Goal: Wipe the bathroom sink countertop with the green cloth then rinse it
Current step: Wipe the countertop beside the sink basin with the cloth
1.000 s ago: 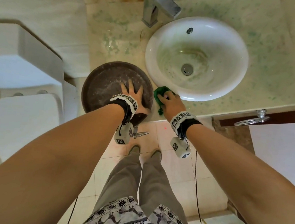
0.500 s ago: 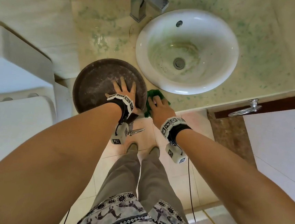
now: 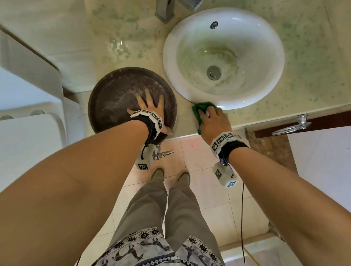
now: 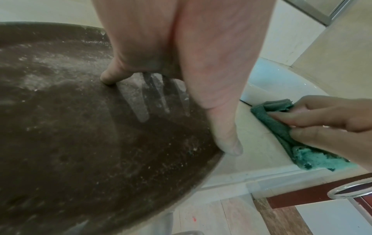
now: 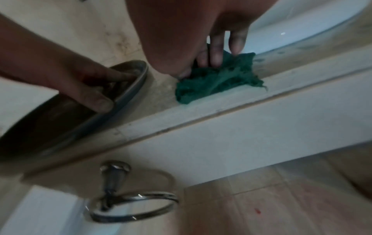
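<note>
Right hand [image 3: 212, 123] presses the crumpled green cloth [image 3: 200, 110] flat against the pale green-flecked stone countertop [image 3: 316, 66], its fingers bent over the fabric with the thumb tucked at its near edge, so it has a light hold on the cloth as it pushes. The cloth sits on the narrow front strip of counter, touching the near rim of the round white ceramic sink basin [image 3: 223, 58]. Half a second ago it lay further along that strip, close beside the dark round metal tray [image 3: 118, 98]; now it has slid along the basin's rim, away from the tray. This suggests the front strip is being wiped in strokes, and much of the counter beyond the basin looks still speckled, so wiping seems far from finished and rinsing has not begun.

Left hand [image 3: 151, 109] stays spread on the tray to the left of the basin, fingers straight and splayed, thumb lying on the tray's near rim, pinning it rather than gripping it. Behind the basin stands the square chrome tap [image 3: 173, 1]. Below the counter's front edge, right of the basin, hangs a chrome towel ring [image 3: 294, 126].
</note>
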Motion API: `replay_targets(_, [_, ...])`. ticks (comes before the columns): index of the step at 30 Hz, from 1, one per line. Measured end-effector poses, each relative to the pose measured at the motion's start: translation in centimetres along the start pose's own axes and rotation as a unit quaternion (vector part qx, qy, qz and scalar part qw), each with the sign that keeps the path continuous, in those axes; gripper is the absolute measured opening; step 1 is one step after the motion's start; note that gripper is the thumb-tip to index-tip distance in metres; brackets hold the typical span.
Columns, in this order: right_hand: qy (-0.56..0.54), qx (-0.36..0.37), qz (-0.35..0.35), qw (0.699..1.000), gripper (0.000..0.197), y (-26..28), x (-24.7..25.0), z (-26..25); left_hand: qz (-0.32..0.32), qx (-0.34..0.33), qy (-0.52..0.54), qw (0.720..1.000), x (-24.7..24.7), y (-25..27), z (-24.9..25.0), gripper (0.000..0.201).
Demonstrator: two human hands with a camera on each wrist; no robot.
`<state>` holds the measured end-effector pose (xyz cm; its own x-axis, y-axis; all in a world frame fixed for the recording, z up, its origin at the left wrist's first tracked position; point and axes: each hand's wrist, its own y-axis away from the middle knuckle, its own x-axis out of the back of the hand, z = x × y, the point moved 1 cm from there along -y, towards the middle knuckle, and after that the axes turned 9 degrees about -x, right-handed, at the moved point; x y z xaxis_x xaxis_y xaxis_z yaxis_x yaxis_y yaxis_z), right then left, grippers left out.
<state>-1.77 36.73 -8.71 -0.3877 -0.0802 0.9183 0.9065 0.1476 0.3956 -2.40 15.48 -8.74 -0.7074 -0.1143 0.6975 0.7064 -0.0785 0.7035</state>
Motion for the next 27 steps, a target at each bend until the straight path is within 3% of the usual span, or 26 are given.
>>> replay_targets(4, [-0.107, -0.044, 0.003, 0.993, 0.047, -0.2, -0.8, -2.5, 0.0, 0.004, 0.01, 1.0, 0.0, 0.1, 0.0, 0.137])
replay_targets(15, [-0.055, 0.019, -0.019, 0.998, 0.067, 1.1, -1.5, -6.4, 0.012, 0.003, 0.02, 1.0, 0.4, 1.0, 0.2, 0.134])
replay_targets(23, [-0.03, 0.056, -0.019, 0.998, 0.075, 1.0, -1.3, -3.3, 0.014, 0.038, 0.012, 0.999, 1.1, 1.1, 1.9, 0.14])
replay_targets(27, [-0.029, 0.036, -0.014, 0.999, 0.076, 1.0, -1.2, 0.8, 0.027, 0.036, 0.014, 0.999, 1.5, 1.5, 3.4, 0.121])
